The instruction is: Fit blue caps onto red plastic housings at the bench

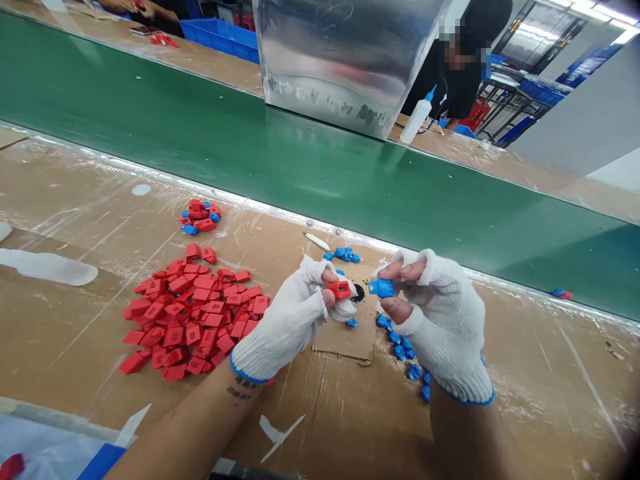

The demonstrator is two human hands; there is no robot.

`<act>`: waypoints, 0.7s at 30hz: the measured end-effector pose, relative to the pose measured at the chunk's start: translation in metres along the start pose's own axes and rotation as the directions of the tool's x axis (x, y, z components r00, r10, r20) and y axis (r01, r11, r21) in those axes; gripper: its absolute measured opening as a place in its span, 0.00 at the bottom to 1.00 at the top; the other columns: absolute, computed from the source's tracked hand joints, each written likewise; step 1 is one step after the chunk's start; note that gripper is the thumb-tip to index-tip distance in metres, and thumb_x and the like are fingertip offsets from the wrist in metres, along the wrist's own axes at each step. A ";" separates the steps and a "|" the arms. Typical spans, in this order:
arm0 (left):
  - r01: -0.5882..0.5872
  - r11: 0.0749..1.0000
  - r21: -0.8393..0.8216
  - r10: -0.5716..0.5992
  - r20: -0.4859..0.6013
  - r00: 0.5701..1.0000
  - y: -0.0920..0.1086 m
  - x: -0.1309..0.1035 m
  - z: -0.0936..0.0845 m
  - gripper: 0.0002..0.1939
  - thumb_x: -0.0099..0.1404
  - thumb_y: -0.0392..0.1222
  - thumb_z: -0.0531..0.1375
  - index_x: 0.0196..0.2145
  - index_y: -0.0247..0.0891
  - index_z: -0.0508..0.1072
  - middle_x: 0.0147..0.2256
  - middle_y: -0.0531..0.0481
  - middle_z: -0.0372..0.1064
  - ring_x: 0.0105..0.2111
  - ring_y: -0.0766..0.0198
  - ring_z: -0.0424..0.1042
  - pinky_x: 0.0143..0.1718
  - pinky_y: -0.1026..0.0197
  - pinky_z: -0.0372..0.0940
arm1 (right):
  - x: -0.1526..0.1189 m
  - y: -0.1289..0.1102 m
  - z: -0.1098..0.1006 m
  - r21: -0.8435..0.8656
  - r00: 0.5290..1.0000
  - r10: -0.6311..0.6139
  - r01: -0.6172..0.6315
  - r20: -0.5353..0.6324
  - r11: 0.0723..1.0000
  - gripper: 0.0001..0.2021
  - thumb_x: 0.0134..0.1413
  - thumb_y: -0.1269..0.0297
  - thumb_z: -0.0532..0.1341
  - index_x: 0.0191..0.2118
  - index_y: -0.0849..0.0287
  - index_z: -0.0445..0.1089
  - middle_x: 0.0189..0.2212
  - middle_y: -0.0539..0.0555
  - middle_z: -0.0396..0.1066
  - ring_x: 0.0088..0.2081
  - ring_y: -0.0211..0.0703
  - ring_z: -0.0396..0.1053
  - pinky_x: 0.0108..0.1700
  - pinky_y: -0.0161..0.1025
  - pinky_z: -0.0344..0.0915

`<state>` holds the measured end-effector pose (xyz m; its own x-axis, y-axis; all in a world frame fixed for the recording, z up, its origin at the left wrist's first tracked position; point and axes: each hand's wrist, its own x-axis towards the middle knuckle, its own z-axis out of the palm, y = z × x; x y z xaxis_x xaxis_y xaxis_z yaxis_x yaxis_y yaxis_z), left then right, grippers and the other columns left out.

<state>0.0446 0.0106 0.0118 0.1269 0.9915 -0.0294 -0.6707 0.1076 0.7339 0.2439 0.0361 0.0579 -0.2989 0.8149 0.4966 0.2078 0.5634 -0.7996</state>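
White gloves with bare fingertips cover both my hands. Between thumb and fingers, my left hand [300, 303] pinches a red plastic piece [339, 289] with a square opening in it. My right hand [435, 313] grips a small blue plastic piece [382, 288], its end pointing at the red one with a gap between them. Below them lies a cardboard sheet [345, 343] with a dark round spot [358, 293] and dark crumbs. Left of my left hand spreads a large pile of red pieces [200, 313]. Several loose blue pieces [400, 347] lie beside my right hand.
A green conveyor belt [200, 147] crosses behind the worktable, with a metal box [345, 67] over it. A mixed red and blue heap [200, 217] sits at back left. Beyond the belt are a white bottle [417, 119], a blue bin [220, 37] and other people.
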 end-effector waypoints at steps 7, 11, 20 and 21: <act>-0.009 0.994 0.107 0.007 0.016 1.000 -0.006 -0.002 0.000 0.26 0.63 0.65 0.72 0.36 0.40 0.71 0.28 0.52 0.73 0.24 0.66 0.73 0.25 0.63 0.68 | -0.004 0.004 0.006 -0.005 0.992 0.083 -0.083 0.097 0.997 0.10 0.66 0.65 0.68 0.51 0.50 0.76 0.44 0.54 0.79 0.48 0.51 0.80 0.50 0.53 0.80; -0.086 0.991 0.106 0.088 -0.014 0.996 -0.006 -0.002 -0.002 0.23 0.59 0.53 0.78 0.37 0.41 0.71 0.34 0.53 0.76 0.29 0.66 0.75 0.33 0.62 0.72 | -0.004 0.001 0.008 0.008 0.991 0.091 -0.092 0.097 0.996 0.11 0.65 0.65 0.69 0.51 0.50 0.75 0.43 0.54 0.79 0.48 0.51 0.80 0.49 0.52 0.81; -0.207 0.968 0.141 0.208 0.004 0.978 -0.006 -0.003 -0.005 0.17 0.59 0.40 0.77 0.34 0.41 0.71 0.37 0.52 0.81 0.36 0.63 0.79 0.38 0.59 0.74 | 0.000 -0.003 0.013 -0.048 0.990 0.066 -0.061 0.121 0.997 0.08 0.63 0.66 0.68 0.47 0.53 0.75 0.43 0.54 0.81 0.47 0.51 0.82 0.48 0.49 0.81; -0.224 0.962 0.157 0.225 0.006 0.974 -0.006 -0.003 -0.005 0.16 0.59 0.39 0.76 0.34 0.41 0.71 0.37 0.52 0.81 0.36 0.63 0.79 0.38 0.59 0.74 | 0.001 -0.004 0.013 -0.075 0.993 0.049 -0.041 0.110 0.996 0.08 0.62 0.67 0.68 0.46 0.53 0.74 0.43 0.54 0.81 0.45 0.50 0.82 0.46 0.47 0.81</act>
<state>0.0447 0.0075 0.0042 -0.0229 0.9897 0.1412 -0.5588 -0.1297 0.8191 0.2303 0.0323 0.0573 -0.3892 0.8216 0.4165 0.2892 0.5383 -0.7916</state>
